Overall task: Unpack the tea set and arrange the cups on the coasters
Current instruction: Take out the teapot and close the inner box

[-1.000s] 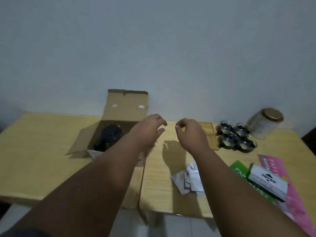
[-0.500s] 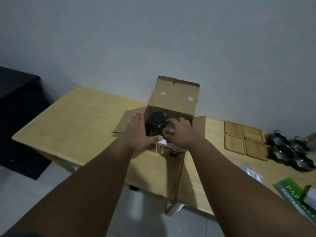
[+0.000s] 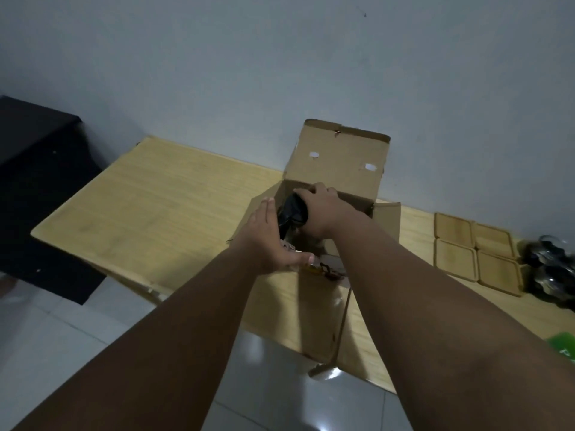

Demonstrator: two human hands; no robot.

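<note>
box (image 3: 336, 157) flaps flank both hands: right hand (image 3: 320, 213) fingers clamp black lid (image 3: 292, 209) (left hand (image 3: 267, 241) flat, fingers together).

one open cardboard box (image 3: 339, 157); one black-lidded item (image 3: 292, 211) inside it; four square wooden coasters (image 3: 476, 253); one cluster of glass cups (image 3: 550, 269), count unclear; two hands.

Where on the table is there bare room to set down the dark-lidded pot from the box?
The table is bare left of the cardboard box, out to its left edge. Right of the box it is crowded: four wooden coasters, then the glass cups.
</note>
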